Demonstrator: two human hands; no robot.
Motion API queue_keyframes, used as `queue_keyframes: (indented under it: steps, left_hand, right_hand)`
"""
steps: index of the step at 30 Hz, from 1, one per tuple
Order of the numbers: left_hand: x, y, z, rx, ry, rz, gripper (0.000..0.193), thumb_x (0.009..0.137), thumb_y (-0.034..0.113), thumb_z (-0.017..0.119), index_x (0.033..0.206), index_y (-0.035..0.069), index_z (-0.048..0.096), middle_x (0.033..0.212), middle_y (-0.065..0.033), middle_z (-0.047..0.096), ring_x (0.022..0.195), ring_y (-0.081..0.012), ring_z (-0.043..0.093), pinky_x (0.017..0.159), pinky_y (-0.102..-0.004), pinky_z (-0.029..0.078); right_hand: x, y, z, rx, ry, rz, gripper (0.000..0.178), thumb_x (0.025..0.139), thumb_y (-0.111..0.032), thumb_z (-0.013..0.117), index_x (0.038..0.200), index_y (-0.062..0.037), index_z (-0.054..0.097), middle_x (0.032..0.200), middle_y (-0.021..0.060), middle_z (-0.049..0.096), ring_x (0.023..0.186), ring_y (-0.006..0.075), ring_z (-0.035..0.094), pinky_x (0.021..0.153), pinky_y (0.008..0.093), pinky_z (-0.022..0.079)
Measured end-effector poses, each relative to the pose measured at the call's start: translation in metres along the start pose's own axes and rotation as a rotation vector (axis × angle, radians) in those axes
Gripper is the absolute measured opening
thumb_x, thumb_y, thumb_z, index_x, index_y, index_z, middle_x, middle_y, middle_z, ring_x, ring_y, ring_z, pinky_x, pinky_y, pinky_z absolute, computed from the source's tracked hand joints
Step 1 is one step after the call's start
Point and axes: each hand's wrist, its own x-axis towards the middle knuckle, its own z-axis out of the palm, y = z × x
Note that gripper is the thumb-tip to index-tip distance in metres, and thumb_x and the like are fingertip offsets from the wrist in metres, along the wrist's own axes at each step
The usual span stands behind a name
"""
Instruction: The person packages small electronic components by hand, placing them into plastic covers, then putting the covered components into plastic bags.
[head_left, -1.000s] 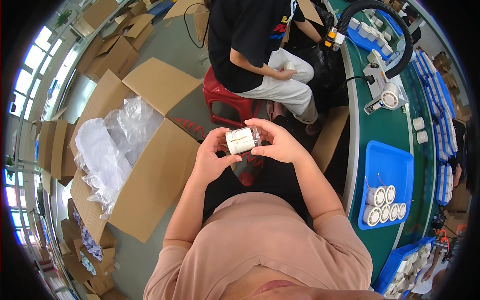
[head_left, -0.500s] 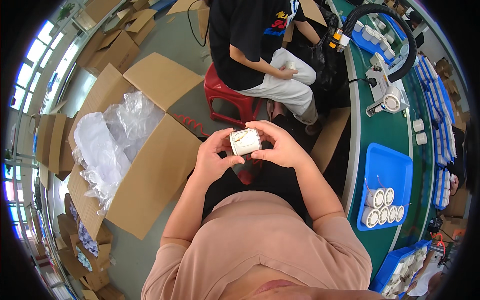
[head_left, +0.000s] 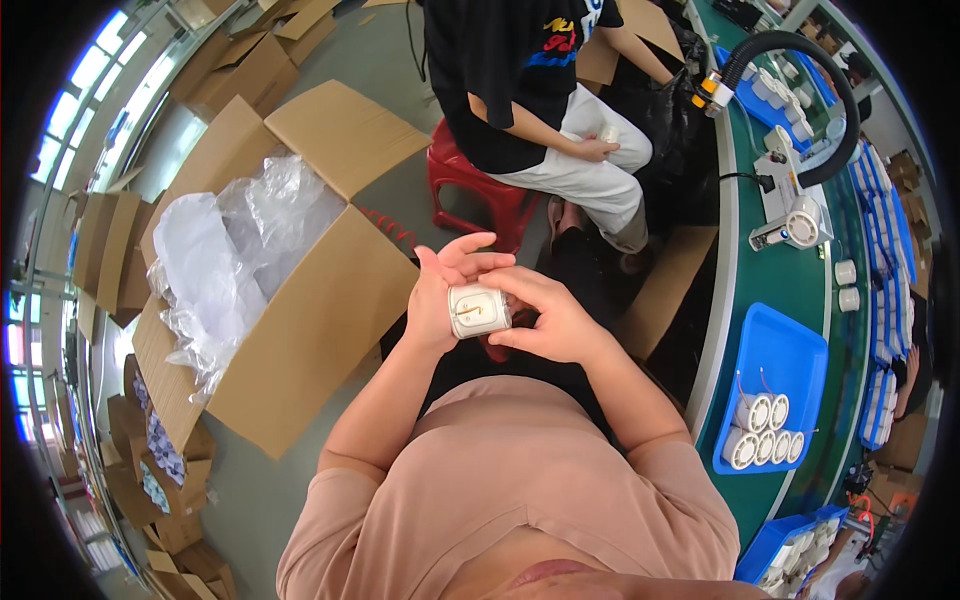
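Both hands grasp the white spool [head_left: 478, 310]: left hand [head_left: 440, 295] cups at 9 o'clock, right hand [head_left: 545, 315] pinches at 3 (box [head_left: 300, 330] nearby). Rotate slowly, keeping the wire visible.

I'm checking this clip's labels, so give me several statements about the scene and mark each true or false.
1. Both hands hold a small white cylindrical part. True: the left hand and the right hand are on it.
2. The open cardboard box holds clear plastic sheeting. True.
3. The blue tray on the green bench is bare. False: several white round parts lie in it.
4. The co-worker ahead sits on a blue stool. False: the stool is red.
5. The white part rests on the floor. False: it is held up in the hands.
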Motion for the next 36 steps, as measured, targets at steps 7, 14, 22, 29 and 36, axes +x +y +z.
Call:
queue_keyframes:
  steps: [7,14,22,29,36]
  left_hand:
    - [-0.014,0.007,-0.003,-0.029,0.111,-0.134,0.077,0.087,0.064,0.012,0.114,0.002,0.049,0.104,-0.0184,0.059,0.090,-0.0241,0.060,0.077,-0.0355,0.051]
    - [-0.006,0.028,-0.008,-0.111,0.029,-0.069,0.083,0.086,0.067,0.015,0.110,-0.004,0.050,0.104,-0.0231,0.059,0.092,-0.0296,0.060,0.081,-0.0396,0.049]
    - [0.029,0.034,0.043,-0.235,0.256,0.027,0.073,0.088,0.062,0.025,0.127,0.003,0.039,0.118,-0.0159,0.051,0.104,-0.0293,0.052,0.089,-0.0402,0.042]
    - [0.018,0.037,-0.035,0.027,0.072,-0.042,0.054,0.092,0.050,0.036,0.124,0.007,0.043,0.116,-0.0099,0.051,0.094,-0.0182,0.052,0.083,-0.0299,0.043]
    - [0.013,0.040,-0.084,0.053,0.389,-0.092,0.042,0.093,0.039,0.040,0.119,0.006,0.046,0.105,-0.0043,0.054,0.087,-0.0124,0.050,0.076,-0.0239,0.042]
  right_hand:
    - [0.002,-0.005,0.017,-0.057,0.003,0.025,0.059,0.065,-0.006,0.074,0.118,-0.0072,0.051,0.110,0.0086,0.056,0.094,0.0220,0.057,0.074,0.0306,0.049]
    - [0.021,-0.022,0.018,-0.280,0.054,-0.177,0.057,0.064,-0.009,0.074,0.116,-0.0083,0.052,0.108,0.0112,0.055,0.096,0.0264,0.057,0.077,0.0334,0.048]
    - [0.049,-0.117,-0.082,-0.638,-0.208,-0.197,0.045,0.064,-0.017,0.067,0.106,-0.0060,0.057,0.095,0.0158,0.061,0.088,0.0331,0.058,0.076,0.0400,0.045]
    - [-0.115,-0.180,-0.228,-1.053,0.074,0.571,0.062,0.066,-0.020,0.071,0.122,-0.0054,0.049,0.111,0.0142,0.058,0.102,0.0245,0.057,0.088,0.0332,0.044]
    - [-0.364,-0.157,-0.338,-1.039,1.356,1.167,0.069,0.060,-0.027,0.076,0.116,-0.0014,0.046,0.100,0.0171,0.061,0.084,0.0250,0.063,0.070,0.0333,0.050]
